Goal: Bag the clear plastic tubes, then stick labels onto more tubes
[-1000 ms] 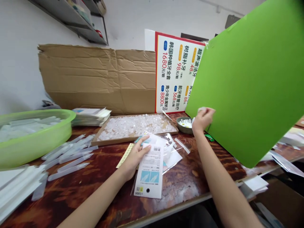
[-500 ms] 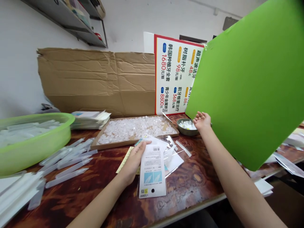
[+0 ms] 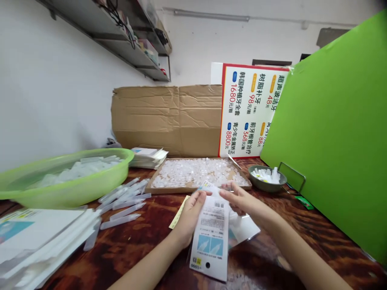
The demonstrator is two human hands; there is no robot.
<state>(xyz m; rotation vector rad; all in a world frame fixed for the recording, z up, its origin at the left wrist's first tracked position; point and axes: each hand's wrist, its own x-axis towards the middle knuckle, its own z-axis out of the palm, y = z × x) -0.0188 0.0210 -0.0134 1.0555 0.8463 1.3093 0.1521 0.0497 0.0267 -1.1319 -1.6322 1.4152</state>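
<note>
A printed white card point(image 3: 211, 237) with blue pictures and a round hole hangs over the front of the table. My left hand point(image 3: 189, 215) is closed on its left edge, thumb on top. My right hand point(image 3: 242, 199) is at the card's upper right, fingers bent around its edge; whether it grips the card or something small is hidden. Under and behind the hands lie a clear bag with a card point(image 3: 246, 229) and a yellow sticker sheet point(image 3: 179, 213). Beyond them a shallow cardboard tray point(image 3: 172, 190) holds many small clear pieces.
A green basin point(image 3: 117, 181) of translucent tubes stands left, with loose tubes point(image 3: 125, 213) beside it. Stacked cards point(image 3: 45, 233) lie front left, more point(image 3: 148, 158) behind. A bowl point(image 3: 267, 183) of white strips stands right, near a green board point(image 3: 335, 133).
My right hand has come from beside the bowl to the card's upper right. My left hand still holds the card. The view has shifted, so more of the left side shows.
</note>
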